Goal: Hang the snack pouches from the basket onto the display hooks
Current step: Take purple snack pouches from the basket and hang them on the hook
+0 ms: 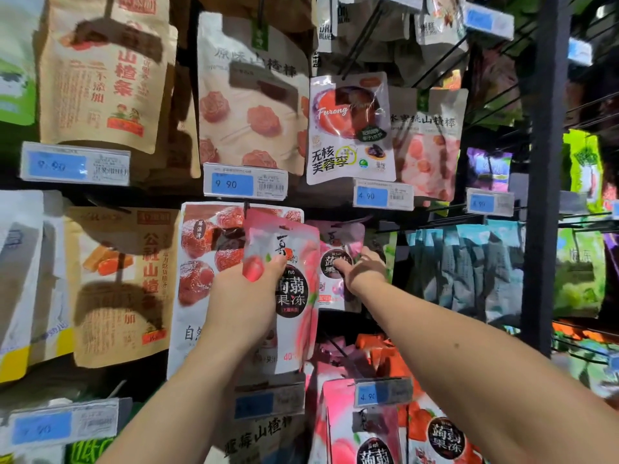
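My left hand (248,296) grips a pink konjac jelly pouch (294,262), held upright in front of the display wall at centre. My right hand (360,271) reaches further in and touches a matching pink pouch (338,239) that hangs on a hook in the middle row; its fingers lie on the pouch's lower half, and whether they pinch it is unclear. The hook itself is hidden behind the pouches. The basket is out of view.
Hanging snack pouches fill the wall: brown hawthorn bags (104,72) at upper left, a white plum pouch (348,128) above my right hand, blue-green packs (469,262) to the right. Price tags (244,184) jut out on rails. A dark upright post (542,195) stands right.
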`<action>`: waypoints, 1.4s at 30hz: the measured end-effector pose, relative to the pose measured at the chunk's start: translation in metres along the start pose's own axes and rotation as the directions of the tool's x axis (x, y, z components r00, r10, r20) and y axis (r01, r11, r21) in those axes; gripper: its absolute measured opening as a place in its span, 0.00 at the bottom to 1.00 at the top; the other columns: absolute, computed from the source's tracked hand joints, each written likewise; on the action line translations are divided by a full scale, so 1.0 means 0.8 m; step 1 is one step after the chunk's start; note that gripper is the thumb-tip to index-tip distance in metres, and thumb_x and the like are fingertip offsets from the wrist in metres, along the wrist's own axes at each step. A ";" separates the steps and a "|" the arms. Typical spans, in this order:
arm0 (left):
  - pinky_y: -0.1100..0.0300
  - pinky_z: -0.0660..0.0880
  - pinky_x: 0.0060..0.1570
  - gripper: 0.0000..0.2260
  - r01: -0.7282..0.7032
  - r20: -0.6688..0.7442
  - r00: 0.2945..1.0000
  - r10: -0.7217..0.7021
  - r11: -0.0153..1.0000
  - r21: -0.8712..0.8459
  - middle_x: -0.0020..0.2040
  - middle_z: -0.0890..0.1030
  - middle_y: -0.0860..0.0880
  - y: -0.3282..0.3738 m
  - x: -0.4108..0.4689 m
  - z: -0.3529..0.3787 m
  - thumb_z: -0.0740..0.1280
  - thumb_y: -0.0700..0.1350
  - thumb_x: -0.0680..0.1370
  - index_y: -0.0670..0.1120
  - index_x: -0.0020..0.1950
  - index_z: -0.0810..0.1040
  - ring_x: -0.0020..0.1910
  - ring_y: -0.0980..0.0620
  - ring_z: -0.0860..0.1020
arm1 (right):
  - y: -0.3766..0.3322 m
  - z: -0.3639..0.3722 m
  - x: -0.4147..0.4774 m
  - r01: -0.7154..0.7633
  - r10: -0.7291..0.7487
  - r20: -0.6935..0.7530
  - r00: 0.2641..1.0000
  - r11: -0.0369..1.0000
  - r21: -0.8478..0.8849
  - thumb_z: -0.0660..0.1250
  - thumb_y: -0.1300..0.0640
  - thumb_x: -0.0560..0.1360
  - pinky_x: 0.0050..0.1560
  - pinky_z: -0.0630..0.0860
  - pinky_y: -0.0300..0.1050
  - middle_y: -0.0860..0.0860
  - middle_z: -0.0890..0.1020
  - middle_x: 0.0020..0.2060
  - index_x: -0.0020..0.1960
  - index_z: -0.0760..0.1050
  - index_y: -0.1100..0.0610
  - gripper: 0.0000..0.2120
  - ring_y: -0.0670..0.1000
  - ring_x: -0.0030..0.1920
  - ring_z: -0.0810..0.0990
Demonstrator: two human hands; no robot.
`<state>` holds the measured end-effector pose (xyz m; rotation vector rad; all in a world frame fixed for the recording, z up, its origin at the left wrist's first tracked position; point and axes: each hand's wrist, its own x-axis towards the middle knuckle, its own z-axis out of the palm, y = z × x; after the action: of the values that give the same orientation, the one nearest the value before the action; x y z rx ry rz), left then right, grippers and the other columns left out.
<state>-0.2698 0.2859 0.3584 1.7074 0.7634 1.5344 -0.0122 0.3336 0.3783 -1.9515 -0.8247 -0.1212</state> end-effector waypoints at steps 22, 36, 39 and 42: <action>0.52 0.78 0.48 0.24 0.299 0.256 0.932 -0.257 0.943 -0.142 0.40 0.86 0.49 -0.019 -0.083 0.062 0.67 0.66 0.77 0.44 0.47 0.81 0.41 0.46 0.83 | 0.073 -0.119 -0.218 0.015 -0.231 0.254 0.939 0.768 0.640 0.73 0.50 0.77 0.42 0.79 0.55 0.60 0.86 0.44 0.48 0.82 0.57 0.10 0.52 0.40 0.82; 0.67 0.69 0.31 0.07 0.297 0.525 0.792 -0.312 0.948 0.115 0.35 0.78 0.48 -0.159 -0.228 0.073 0.68 0.42 0.79 0.40 0.43 0.77 0.28 0.60 0.73 | 0.295 -0.027 -0.323 -0.230 0.161 0.176 0.971 0.833 0.504 0.75 0.57 0.72 0.35 0.68 0.48 0.54 0.74 0.29 0.34 0.69 0.63 0.17 0.52 0.32 0.71; 0.62 0.69 0.32 0.13 0.344 0.519 0.780 -0.350 0.932 0.112 0.31 0.79 0.42 -0.196 -0.240 0.074 0.74 0.47 0.76 0.38 0.43 0.78 0.29 0.54 0.74 | 0.316 -0.007 -0.331 -0.274 0.214 0.177 0.961 0.835 0.476 0.73 0.52 0.69 0.38 0.60 0.47 0.55 0.66 0.31 0.33 0.63 0.62 0.21 0.51 0.34 0.64; 0.55 0.67 0.36 0.19 0.371 0.486 0.783 -0.388 0.919 0.135 0.28 0.76 0.42 -0.230 -0.241 0.082 0.75 0.52 0.72 0.36 0.39 0.75 0.28 0.53 0.71 | 0.327 0.004 -0.331 -0.321 0.263 0.187 0.946 0.834 0.448 0.73 0.57 0.71 0.38 0.60 0.45 0.54 0.67 0.29 0.31 0.67 0.56 0.17 0.49 0.33 0.64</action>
<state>-0.2228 0.2279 0.0940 1.7375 0.7885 0.7491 -0.0607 0.1278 0.0717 -1.5970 -0.5511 0.3569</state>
